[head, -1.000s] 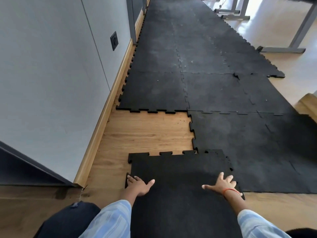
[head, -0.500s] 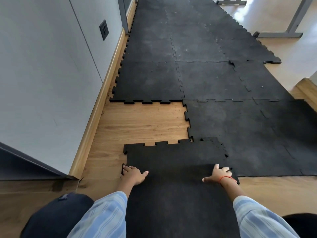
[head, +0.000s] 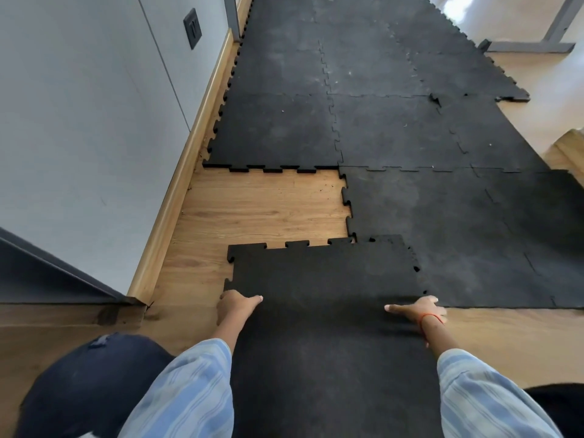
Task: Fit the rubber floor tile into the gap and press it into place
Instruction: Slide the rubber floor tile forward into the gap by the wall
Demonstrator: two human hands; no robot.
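A loose black rubber tile (head: 322,279) with toothed edges lies in front of me on the wooden floor. Its far right corner overlaps the laid matting (head: 442,222). My left hand (head: 235,306) grips the tile's left edge, fingers curled over it. My right hand (head: 418,309), with a red wrist band, grips the right edge the same way. Beyond the tile's far edge is the gap (head: 265,205), a bare rectangle of wood bounded by laid tiles on the far side and right, and by the skirting board (head: 177,197) on the left.
A grey wall (head: 79,121) with a dark socket plate (head: 192,28) runs along the left. Grey metal table legs (head: 534,45) stand at the far right on the pale floor. A wooden step edge (head: 568,150) shows at the right. My knee (head: 91,380) rests at lower left.
Both hands went from flat with spread fingers on the tile to curled over its side edges. The tile has shifted forward slightly toward the gap.
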